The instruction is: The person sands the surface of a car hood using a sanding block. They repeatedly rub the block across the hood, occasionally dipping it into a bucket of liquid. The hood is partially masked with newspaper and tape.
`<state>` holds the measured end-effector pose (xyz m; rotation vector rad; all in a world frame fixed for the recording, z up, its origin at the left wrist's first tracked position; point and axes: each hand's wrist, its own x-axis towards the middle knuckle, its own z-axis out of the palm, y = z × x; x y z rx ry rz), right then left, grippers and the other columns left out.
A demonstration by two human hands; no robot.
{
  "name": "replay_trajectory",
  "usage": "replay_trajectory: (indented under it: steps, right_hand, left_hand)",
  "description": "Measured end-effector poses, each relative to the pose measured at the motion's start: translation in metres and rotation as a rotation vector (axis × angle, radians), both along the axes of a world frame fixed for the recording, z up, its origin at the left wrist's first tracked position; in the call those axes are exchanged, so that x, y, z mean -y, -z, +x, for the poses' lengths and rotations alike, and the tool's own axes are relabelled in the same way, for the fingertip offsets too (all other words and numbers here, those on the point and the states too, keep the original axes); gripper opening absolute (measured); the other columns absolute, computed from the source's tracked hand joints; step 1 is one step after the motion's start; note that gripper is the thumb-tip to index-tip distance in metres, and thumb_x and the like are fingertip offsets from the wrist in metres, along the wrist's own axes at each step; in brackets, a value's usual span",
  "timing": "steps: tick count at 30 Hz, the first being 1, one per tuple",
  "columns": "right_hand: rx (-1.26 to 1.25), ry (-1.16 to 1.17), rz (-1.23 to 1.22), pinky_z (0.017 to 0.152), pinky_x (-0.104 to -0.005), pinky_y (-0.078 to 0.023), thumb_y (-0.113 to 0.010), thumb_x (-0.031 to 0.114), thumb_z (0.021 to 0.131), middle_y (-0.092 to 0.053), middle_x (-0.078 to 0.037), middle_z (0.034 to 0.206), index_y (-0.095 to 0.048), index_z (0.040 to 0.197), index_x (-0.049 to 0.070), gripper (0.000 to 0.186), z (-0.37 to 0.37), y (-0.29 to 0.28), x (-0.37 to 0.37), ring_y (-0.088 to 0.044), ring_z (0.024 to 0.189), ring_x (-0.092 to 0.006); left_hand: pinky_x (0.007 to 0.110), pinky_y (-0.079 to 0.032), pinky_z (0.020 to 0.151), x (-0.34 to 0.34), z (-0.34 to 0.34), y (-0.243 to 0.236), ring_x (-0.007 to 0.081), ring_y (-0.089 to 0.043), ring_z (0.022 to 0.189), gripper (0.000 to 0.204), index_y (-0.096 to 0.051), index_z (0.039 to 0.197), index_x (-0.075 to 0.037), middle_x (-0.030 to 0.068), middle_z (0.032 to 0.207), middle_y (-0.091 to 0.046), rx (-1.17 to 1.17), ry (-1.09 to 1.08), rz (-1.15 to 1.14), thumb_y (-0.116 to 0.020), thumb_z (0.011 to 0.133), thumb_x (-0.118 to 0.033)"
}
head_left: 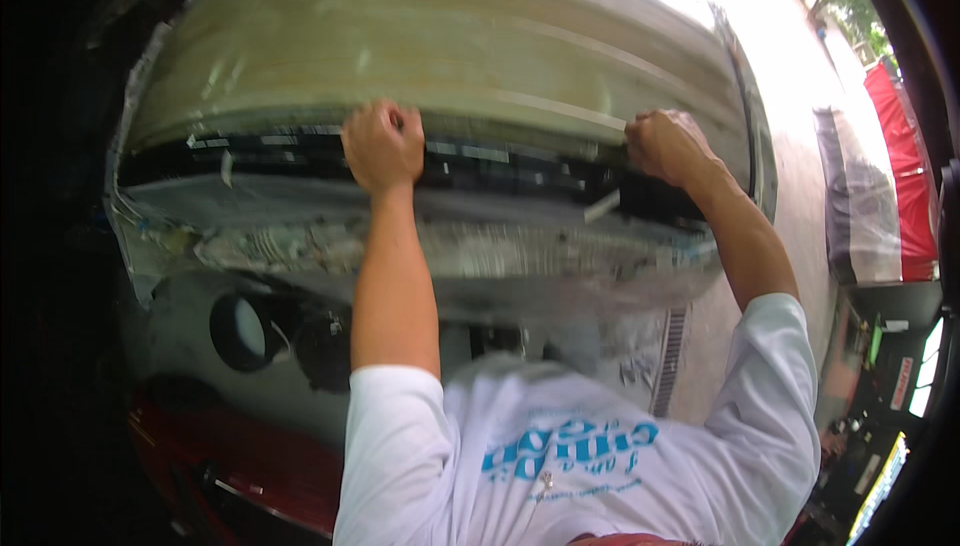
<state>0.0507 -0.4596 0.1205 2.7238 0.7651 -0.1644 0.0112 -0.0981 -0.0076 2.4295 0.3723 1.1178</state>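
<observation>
Both hands clenched on the panel's (450,56) lower edge, left hand (383,146) and right hand (668,144) well apart (likely for balance).

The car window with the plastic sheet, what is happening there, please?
A person in a white T-shirt reaches both arms up to a car's window glass, which is covered with a clear plastic sheet. The left hand is closed in a fist at the glass's lower edge, over the dark trim. The right hand pinches that same edge further right. Whether either hand holds a tool cannot be seen.
</observation>
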Motion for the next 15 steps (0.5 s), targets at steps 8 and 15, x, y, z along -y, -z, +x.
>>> replay_trajectory:
  steps: [8, 15]
  right_hand:
    - [-0.136, -0.021, 0.071, 0.083, -0.0491, -0.057, -0.075, 0.021, 0.082, -0.075, -0.017, 0.089, -0.077, 0.096, 0.008, 0.019, 0.023, -0.021, 0.005, -0.072, 0.094, -0.0387]
    - [-0.156, 0.079, 0.356, 0.084, -0.0522, -0.055, -0.068, 0.014, 0.086, -0.073, -0.021, 0.090, -0.070, 0.104, 0.004, 0.021, -0.012, -0.016, 0.019, -0.070, 0.094, -0.0426]
  left_hand:
    - [0.043, -0.048, 0.084, -0.004, 0.000, 0.001, 0.0292, -0.061, 0.079, 0.013, -0.059, 0.077, -0.011, 0.0044, 0.076, -0.062, 0.037, -0.003, -0.009, -0.070, 0.083, -0.016]
    - [0.042, -0.049, 0.084, -0.004, 0.000, 0.004, 0.0281, -0.062, 0.079, 0.013, -0.059, 0.077, -0.011, 0.0030, 0.077, -0.062, 0.076, -0.014, 0.015, -0.070, 0.082, -0.014]
